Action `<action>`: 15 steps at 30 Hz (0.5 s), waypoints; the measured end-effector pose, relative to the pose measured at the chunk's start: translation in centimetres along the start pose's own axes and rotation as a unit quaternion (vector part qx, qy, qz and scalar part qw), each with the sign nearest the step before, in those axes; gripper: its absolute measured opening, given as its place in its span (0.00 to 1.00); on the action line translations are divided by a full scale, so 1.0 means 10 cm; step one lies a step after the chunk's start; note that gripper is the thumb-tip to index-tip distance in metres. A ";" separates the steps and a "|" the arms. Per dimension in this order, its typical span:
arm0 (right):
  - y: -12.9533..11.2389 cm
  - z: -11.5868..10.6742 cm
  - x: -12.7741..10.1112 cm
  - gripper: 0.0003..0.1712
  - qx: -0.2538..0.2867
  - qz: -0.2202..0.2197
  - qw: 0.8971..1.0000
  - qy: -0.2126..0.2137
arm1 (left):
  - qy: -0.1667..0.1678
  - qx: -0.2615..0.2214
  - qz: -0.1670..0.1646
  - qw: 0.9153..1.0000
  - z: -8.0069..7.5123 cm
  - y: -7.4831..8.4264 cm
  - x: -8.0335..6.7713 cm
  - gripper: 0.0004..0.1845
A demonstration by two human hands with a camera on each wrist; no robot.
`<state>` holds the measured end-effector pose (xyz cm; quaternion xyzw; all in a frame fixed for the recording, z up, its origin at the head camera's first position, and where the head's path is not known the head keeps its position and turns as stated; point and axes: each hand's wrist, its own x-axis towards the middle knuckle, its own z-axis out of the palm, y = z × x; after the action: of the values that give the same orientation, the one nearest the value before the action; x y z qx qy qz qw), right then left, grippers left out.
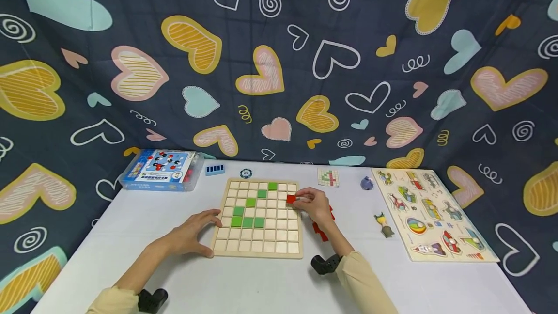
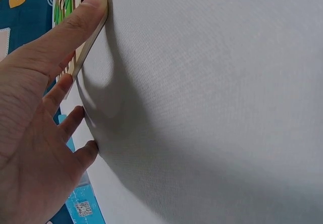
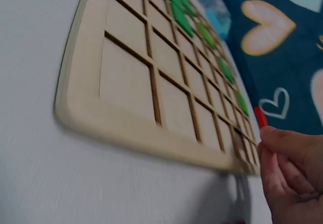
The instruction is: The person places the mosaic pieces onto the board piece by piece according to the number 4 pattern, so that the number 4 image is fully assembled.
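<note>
Right hand (image 1: 316, 206) pinched small red square tile (image 1: 290, 199) over pale wooden grid board (image 1: 258, 245), some cells green; left hand (image 1: 192, 234), fingers spread, steadied board's left edge.

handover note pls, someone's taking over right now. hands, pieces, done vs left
Left hand: open, fingers resting against the left edge of the wooden grid board, steadying it.
Right hand: pinches a red tile over the board's right side, near the top rows.
Done: seven green tiles seated in the grid.
Left: the red tile is not yet seated; more red tiles lie on the table by the right wrist. Most cells are bare.
</note>
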<state>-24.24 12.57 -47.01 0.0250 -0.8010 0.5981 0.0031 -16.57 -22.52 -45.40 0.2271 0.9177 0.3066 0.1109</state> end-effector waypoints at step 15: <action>0.08 0.38 0.25 0.09 -0.037 -0.136 0.990 -0.003 | -0.004 -0.006 -0.014 1.000 0.00 0.01 -0.01 0.33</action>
<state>-26.65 9.05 -48.74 0.1353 -0.8118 0.5620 0.0832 -16.44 -22.52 -45.29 0.2150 0.9183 0.3102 0.1198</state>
